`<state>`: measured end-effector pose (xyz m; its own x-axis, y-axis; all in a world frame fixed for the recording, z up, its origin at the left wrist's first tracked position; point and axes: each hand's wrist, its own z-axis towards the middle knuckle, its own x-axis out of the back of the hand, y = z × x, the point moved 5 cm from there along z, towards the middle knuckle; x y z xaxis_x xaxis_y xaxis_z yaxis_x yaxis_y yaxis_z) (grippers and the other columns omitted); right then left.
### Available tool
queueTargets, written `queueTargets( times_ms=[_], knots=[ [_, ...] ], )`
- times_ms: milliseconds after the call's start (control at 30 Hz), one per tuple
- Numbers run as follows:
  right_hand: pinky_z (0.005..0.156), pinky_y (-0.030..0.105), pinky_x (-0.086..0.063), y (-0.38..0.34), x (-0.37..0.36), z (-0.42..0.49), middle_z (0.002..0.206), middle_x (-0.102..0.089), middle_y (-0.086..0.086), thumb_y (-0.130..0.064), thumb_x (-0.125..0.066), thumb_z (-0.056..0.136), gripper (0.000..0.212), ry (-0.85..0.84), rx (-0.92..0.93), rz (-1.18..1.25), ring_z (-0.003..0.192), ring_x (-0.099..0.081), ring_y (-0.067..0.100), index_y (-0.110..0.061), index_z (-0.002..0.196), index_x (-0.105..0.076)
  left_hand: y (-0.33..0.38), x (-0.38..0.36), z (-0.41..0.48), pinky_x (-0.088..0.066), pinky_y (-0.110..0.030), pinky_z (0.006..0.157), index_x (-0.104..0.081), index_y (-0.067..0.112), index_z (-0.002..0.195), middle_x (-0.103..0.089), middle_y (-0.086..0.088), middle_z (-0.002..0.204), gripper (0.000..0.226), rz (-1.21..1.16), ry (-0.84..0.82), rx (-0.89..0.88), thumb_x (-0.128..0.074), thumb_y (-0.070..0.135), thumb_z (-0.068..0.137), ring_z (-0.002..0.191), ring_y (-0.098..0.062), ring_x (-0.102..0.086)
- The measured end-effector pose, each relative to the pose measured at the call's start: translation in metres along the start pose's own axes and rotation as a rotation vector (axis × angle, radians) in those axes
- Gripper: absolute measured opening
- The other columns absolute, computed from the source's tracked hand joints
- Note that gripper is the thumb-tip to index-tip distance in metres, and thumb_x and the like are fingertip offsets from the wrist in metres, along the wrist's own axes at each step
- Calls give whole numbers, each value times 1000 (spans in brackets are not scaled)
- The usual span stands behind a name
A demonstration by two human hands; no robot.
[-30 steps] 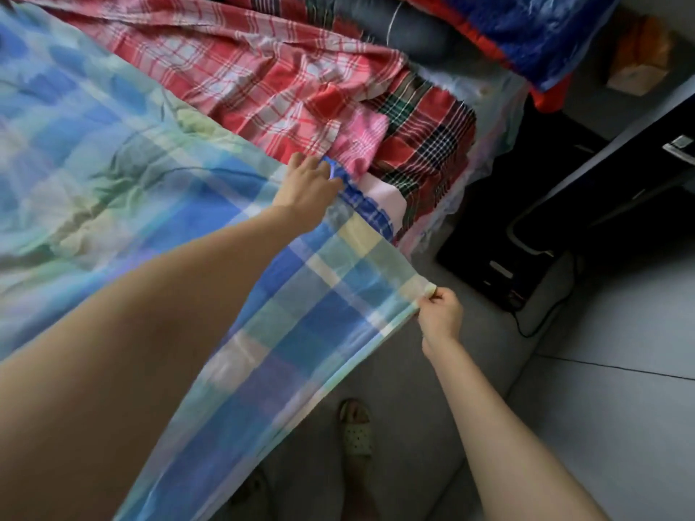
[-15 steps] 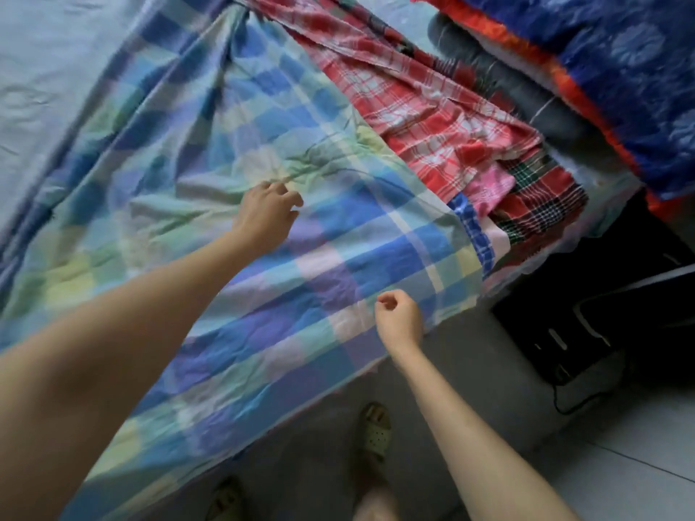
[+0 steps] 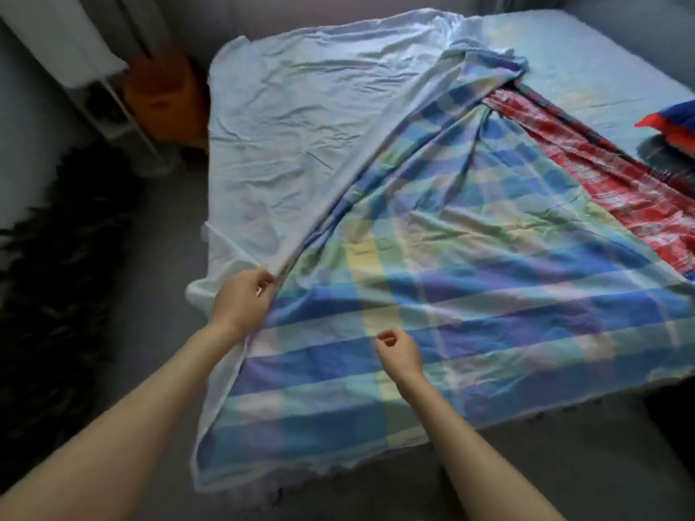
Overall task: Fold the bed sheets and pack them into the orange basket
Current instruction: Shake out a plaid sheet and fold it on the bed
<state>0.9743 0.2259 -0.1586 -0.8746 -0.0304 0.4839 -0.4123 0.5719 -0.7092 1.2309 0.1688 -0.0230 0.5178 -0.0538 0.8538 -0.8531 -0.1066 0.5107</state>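
My left hand (image 3: 242, 300) pinches the edge of the blue checked sheet (image 3: 470, 295) at centre-left. My right hand (image 3: 398, 351) hovers curled over it, gripping nothing I can see. Nothing looks folded yet: the red plaid sheet (image 3: 620, 182) lies rumpled at right, and the orange basket (image 3: 165, 95) waits upper left.

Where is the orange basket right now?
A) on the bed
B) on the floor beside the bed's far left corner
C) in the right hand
B: the orange basket stands on the floor by the far left corner of the bed; the left hand pinches the checked sheet, the right hand holds nothing.
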Motion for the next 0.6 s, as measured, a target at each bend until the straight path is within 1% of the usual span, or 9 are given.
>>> queueTargets(
  times_ms=[67,167,233,333,400,467,533,567,600],
  knots=[
    [76,35,-48,-33,-73,-19,85,-64,8,-10,-59,83,8,-59,29,16,85,-61,26,-16,86,-61,-71,55,-27,-47,-35,77,-70,4,97,-70,-16,95,15,-11,52,98,-60,7,86,90,-32,-66],
    [75,32,-46,-70,-154,-35,87,-66,9,-11,-60,83,6,-92,48,27,85,-61,26,-17,83,-59,-147,107,-53,-46,-36,77,-69,5,98,-70,-15,98,15,-2,79,182,-59,8,88,91,-32,-64],
    [74,31,-44,-86,-189,-31,84,-62,4,-14,-61,83,3,-99,33,57,81,-56,21,-15,85,-59,-174,128,-55,-46,-34,78,-68,7,101,-69,-12,101,16,-8,104,188,-58,10,89,91,-31,-63],
    [78,38,-48,-99,-247,-8,85,-55,4,-16,-62,83,9,-109,-44,140,81,-53,21,-17,82,-53,-208,159,-42,-44,-30,76,-67,10,104,-68,-8,102,17,-40,159,157,-56,13,91,90,-25,-62],
    [70,33,-47,-101,-271,8,79,-47,3,-14,-60,85,20,-83,-102,205,73,-49,20,-20,75,-44,-220,174,-31,-44,-29,76,-67,11,104,-67,-6,100,17,-66,181,111,-55,14,92,90,-23,-61],
    [55,25,-36,-103,-288,14,69,-38,0,-13,-59,87,28,-30,-182,261,59,-38,15,-20,69,-38,-239,182,-20,-43,-27,75,-66,13,103,-66,-3,97,16,-93,189,80,-55,16,92,88,-19,-60],
    [54,25,-37,-99,-304,26,71,-46,4,-14,-63,85,16,19,-259,319,59,-42,17,-12,81,-48,-263,182,-10,-41,-26,74,-66,15,102,-64,1,95,14,-119,173,67,-55,17,93,86,-15,-58],
    [59,28,-45,-98,-316,40,77,-54,9,-15,-66,83,19,45,-284,364,64,-51,22,-6,93,-53,-280,180,0,-42,-26,74,-66,16,101,-64,1,94,14,-130,156,65,-55,17,93,85,-15,-58],
    [68,34,-52,-94,-327,57,86,-60,15,-16,-69,80,32,64,-301,397,74,-59,27,-1,104,-55,-293,177,9,-43,-26,75,-66,16,101,-64,2,94,13,-133,132,58,-55,17,92,85,-15,-59]
  ],
)
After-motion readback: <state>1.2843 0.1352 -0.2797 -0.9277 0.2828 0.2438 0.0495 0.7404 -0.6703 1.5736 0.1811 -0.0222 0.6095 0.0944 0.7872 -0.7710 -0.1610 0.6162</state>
